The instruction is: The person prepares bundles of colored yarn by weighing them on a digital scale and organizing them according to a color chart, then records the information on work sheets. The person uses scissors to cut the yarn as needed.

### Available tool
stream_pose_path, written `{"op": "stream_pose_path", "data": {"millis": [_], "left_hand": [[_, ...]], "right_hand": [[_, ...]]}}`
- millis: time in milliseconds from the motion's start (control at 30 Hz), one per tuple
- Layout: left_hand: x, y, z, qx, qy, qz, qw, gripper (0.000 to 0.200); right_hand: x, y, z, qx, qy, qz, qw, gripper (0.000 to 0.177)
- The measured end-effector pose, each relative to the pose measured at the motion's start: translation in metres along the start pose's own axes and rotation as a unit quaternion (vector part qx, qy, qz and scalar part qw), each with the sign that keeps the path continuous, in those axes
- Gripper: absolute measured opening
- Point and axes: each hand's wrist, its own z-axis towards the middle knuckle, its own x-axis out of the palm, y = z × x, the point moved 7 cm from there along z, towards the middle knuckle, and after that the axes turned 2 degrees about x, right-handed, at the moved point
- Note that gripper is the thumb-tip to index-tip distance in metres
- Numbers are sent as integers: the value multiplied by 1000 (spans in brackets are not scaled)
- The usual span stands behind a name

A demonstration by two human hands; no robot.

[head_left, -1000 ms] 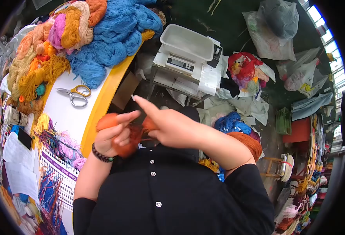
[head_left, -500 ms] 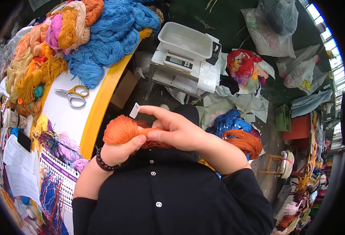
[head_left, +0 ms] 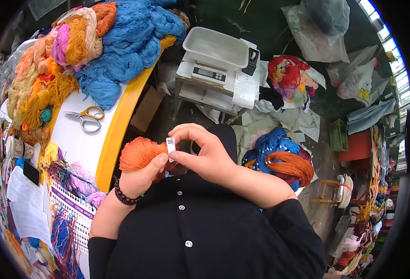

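Note:
An orange skein of yarn [head_left: 140, 153] bulges from my left hand [head_left: 142, 179], whose fingers close around its gathered end, the thumb on top. Between the thumb and forefinger of my right hand [head_left: 200, 149] is a small white label [head_left: 170, 145] with dark printing. The label stands upright against the narrow end of the skein, right at my left thumb tip. Both hands meet in front of my chest. My left palm and most of its fingers are hidden behind the yarn.
Scissors [head_left: 87, 118] lie on the white, yellow-edged table [head_left: 113, 135] to the left, below heaped blue yarn [head_left: 130, 51]. A scale with a tray [head_left: 216, 49] stands ahead. To the right sit bundled blue and rust skeins [head_left: 288, 160]. A phone [head_left: 31, 173] and a colour card [head_left: 74, 218] lie at left.
My right hand has brought the label from a forefinger tip down to the skein's narrow end, now pinched with the thumb. My left hand keeps its hold on the yarn.

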Motion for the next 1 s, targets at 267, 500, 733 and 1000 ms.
{"op": "stream_pose_path", "data": {"millis": [267,500,733,1000], "left_hand": [[3,-13,0,-9,31,16,999,19],[8,-12,-9,-141,45,-98,984,21],[1,-16,-11,41,-16,-11,999,9],[23,-53,-19,330,-64,528,780,11]], "right_hand": [[19,-3,-1,65,134,12,989,24],[19,45,-21,-309,-5,-364,879,22],[17,50,-28,-400,-61,-407,819,40],[19,8,-12,-87,-54,-41,994,21]]}}
